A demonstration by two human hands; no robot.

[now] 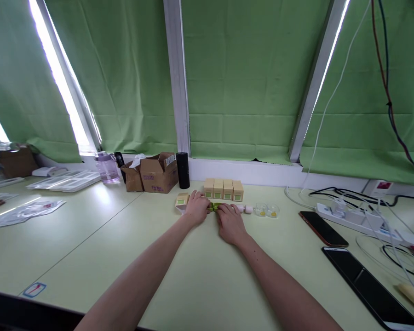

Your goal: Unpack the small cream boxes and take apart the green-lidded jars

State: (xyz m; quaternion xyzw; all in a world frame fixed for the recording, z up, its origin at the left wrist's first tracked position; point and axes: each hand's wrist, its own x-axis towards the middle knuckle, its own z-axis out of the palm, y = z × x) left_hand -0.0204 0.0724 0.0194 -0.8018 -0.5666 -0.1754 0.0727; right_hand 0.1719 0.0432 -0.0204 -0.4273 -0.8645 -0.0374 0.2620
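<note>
My left hand (197,209) rests low over the table with its fingers closed at one end of some small green pieces (214,207). From the other side, the curled fingers of my right hand (230,222) meet the same pieces. Their exact kind is too small to tell, and my fingers partly cover them. Just right of my right hand lie small pinkish-white pieces (244,209), then clear round containers (266,210) with yellow spots. A small tan box (182,199) stands beside my left hand. Behind both hands is a row of several similar boxes (223,189).
Cardboard boxes (159,174) and a black cylinder (182,170) stand at the back, near a purple bottle (106,168). White trays (64,180) lie to the left. On the right are a phone (323,228), a larger black device (369,287) and a power strip (362,224) with cables.
</note>
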